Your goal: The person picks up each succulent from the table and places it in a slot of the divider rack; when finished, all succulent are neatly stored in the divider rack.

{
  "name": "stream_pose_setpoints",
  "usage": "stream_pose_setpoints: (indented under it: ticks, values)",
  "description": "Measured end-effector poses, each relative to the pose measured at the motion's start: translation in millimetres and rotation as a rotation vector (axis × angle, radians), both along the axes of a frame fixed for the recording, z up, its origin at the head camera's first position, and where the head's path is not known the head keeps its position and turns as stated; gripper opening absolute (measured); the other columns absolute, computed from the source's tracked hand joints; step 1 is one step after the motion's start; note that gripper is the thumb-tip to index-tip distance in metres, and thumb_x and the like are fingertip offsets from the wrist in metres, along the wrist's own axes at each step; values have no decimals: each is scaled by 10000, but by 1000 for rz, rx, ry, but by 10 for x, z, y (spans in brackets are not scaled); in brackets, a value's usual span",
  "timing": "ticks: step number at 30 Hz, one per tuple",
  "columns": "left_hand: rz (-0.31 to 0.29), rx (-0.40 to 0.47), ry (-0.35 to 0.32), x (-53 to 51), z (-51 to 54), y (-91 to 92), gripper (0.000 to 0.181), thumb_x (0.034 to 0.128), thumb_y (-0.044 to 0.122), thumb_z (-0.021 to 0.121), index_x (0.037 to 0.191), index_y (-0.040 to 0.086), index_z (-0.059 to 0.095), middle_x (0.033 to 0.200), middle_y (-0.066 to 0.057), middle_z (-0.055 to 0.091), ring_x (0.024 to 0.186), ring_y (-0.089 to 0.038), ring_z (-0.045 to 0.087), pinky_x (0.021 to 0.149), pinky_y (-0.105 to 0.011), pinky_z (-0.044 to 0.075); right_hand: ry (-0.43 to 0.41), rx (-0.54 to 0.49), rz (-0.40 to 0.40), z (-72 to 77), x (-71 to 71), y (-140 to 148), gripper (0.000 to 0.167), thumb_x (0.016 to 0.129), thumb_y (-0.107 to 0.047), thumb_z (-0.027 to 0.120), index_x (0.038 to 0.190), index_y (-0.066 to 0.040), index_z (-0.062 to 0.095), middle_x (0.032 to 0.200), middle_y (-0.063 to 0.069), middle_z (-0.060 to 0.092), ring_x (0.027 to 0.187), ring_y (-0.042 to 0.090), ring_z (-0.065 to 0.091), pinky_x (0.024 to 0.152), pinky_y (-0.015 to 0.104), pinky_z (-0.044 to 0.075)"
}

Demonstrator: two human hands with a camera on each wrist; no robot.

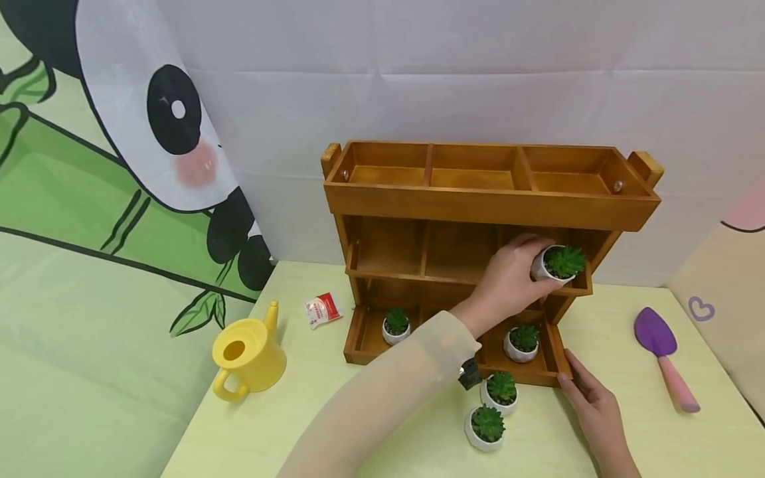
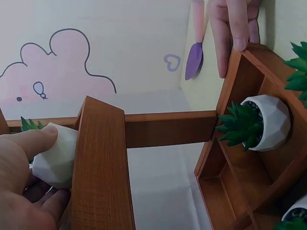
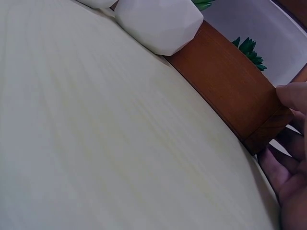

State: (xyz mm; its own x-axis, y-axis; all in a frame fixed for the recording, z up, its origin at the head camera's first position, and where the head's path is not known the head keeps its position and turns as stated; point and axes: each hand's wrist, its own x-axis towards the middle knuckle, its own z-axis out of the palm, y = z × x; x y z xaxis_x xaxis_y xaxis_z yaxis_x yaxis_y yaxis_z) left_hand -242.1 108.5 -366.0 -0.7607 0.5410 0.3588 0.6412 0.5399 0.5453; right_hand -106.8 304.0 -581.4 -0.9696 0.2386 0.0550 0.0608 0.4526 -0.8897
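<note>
My left hand (image 1: 508,275) grips a white pot (image 1: 540,265) with a green succulent at the right end of the middle tier of a wooden three-tier shelf (image 1: 490,202). In the left wrist view, thumb and fingers of the left hand (image 2: 24,182) lie around the faceted white pot (image 2: 57,155), beside a wooden board. My right hand (image 1: 597,415) holds the front right corner of the bottom tier, its thumb on the front, as the right hand (image 3: 290,143) also shows in the right wrist view. Potted succulents (image 1: 396,325) (image 1: 522,344) stand in the bottom tier.
Two potted succulents (image 1: 501,392) (image 1: 486,428) stand on the table in front of the shelf. At left are a yellow watering can (image 1: 254,355) and a small red-and-white packet (image 1: 323,310). A purple trowel with a pink handle (image 1: 675,382) lies at right. A dark object (image 1: 470,374) is by the left cuff.
</note>
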Motion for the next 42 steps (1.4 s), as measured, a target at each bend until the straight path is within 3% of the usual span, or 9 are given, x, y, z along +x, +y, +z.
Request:
stream_pose_setpoints:
  ticks: [8,16,27,36,42]
  values:
    - [8,-124,32,-71,38,101,591,923,343,824,1440,159,607,1432,43,565,1211,-52,569,1015,-106,420,-4,-5,-3,15,1,3,582,1073,-358,609,1598,-166,446,1545,189,453,1192,-211,408,913,2,388]
    - [7,-191,21,-106,37,143,586,931,355,812,1434,135,610,1409,29,569,1161,-55,587,968,-104,451,-17,-10,9,6,-1,-3,596,1075,-374,601,1605,-164,430,1562,188,434,1200,-213,393,914,1,386]
    - [11,-286,19,-178,140,205,548,933,329,815,1409,137,624,1378,40,585,1196,-55,564,993,-105,426,-4,-15,7,-27,-10,11,590,1074,-360,606,1601,-156,437,1557,181,442,1193,-208,406,918,11,396]
    - [13,-337,38,-164,228,184,403,951,324,793,1302,164,676,1240,60,631,1116,-58,588,964,-137,460,4,-17,13,-16,-15,7,585,1076,-349,605,1599,-145,438,1550,194,446,1189,-208,410,917,11,398]
    - [47,-430,58,-151,276,156,356,966,228,773,1306,165,688,1224,54,645,1116,-71,595,958,-158,476,-7,-20,11,-5,-2,3,592,1075,-360,603,1600,-144,435,1550,193,446,1186,-209,407,918,8,393]
